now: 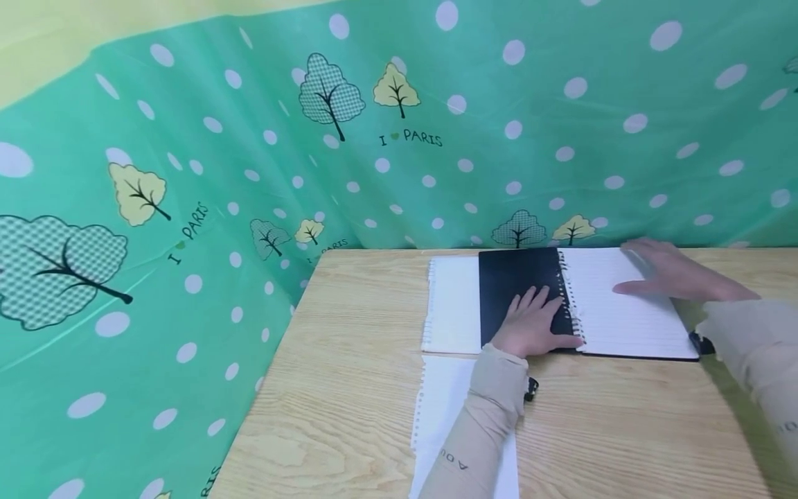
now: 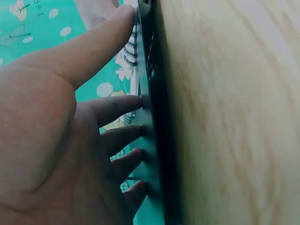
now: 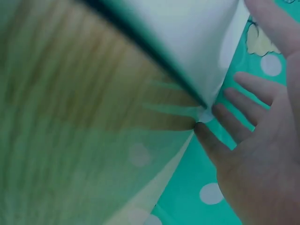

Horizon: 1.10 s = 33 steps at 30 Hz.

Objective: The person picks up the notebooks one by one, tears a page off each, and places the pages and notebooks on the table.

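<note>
A spiral notebook lies spread on the table, its black cover (image 1: 512, 277) to the left and a white lined page (image 1: 623, 312) to the right. The coil binding (image 1: 570, 301) between them holds torn paper bits. My left hand (image 1: 533, 326) rests spread on the black cover, thumb stretched to the binding; in the left wrist view its fingertips (image 2: 137, 157) touch the dark cover. My right hand (image 1: 676, 274) lies at the page's upper right edge, thumb over the page. In the right wrist view its fingers (image 3: 248, 105) extend beside the notebook's edge, gripping nothing visible.
A torn-edged white sheet (image 1: 454, 305) lies at the notebook's left, partly under the cover. Another loose sheet (image 1: 439, 402) lies nearer, partly hidden by the left sleeve. A green dotted curtain (image 1: 467, 180) hangs along the wooden table's (image 1: 337, 360) back and left.
</note>
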Tool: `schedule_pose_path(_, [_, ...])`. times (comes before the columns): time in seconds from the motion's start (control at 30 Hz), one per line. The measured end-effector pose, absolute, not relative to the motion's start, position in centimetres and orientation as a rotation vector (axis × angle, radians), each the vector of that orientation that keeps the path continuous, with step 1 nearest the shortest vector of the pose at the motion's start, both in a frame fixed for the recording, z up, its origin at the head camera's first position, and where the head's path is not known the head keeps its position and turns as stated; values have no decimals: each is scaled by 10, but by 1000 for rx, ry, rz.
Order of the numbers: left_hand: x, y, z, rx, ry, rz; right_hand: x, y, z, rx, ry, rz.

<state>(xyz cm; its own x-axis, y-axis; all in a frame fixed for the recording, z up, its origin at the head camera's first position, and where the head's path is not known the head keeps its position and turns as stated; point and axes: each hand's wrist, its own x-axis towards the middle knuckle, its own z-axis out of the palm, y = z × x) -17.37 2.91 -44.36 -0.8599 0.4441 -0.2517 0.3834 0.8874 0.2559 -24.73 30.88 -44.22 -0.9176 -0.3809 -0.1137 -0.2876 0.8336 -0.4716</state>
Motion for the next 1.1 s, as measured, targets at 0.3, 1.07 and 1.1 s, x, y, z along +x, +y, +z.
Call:
schedule_pose_path(0.3, [-173,26,-441,637,2736,283,-261,322,-456,-480,2727,-761])
schedule_pose_path(1.07, [-174,25,-439,610,2722,284,-262,311,-440,-568,2879,-465])
schedule_pose_path(1.1, [-175,25,-439,609,2722,284,-262,311,-440,-582,2878,-470])
